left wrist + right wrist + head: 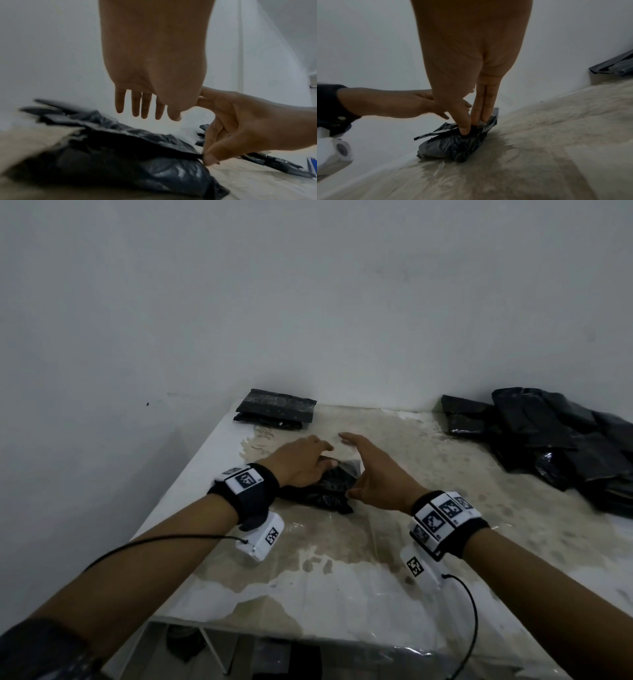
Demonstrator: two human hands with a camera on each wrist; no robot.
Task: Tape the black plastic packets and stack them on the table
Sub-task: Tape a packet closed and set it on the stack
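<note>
A crumpled black plastic packet [329, 494] [120, 162] [453, 147] lies mid-table with a loose flap folded over its top. My right hand [363, 470] [472, 121] is at its right end and pinches the flap's fold between the thumb and two fingers. The left wrist view shows that right hand [240, 128] with its thumb on the flap's edge. My left hand [322, 457] [145, 105] hovers just over the packet's far left part, fingers straight and holding nothing. No tape is in view.
Two taped black packets [277, 409] lie stacked at the table's far left corner by the wall. A loose pile of black packets [548, 440] fills the far right. The table [342, 577] is stained and covered in clear film. A blue object [311, 166] sits past the pile.
</note>
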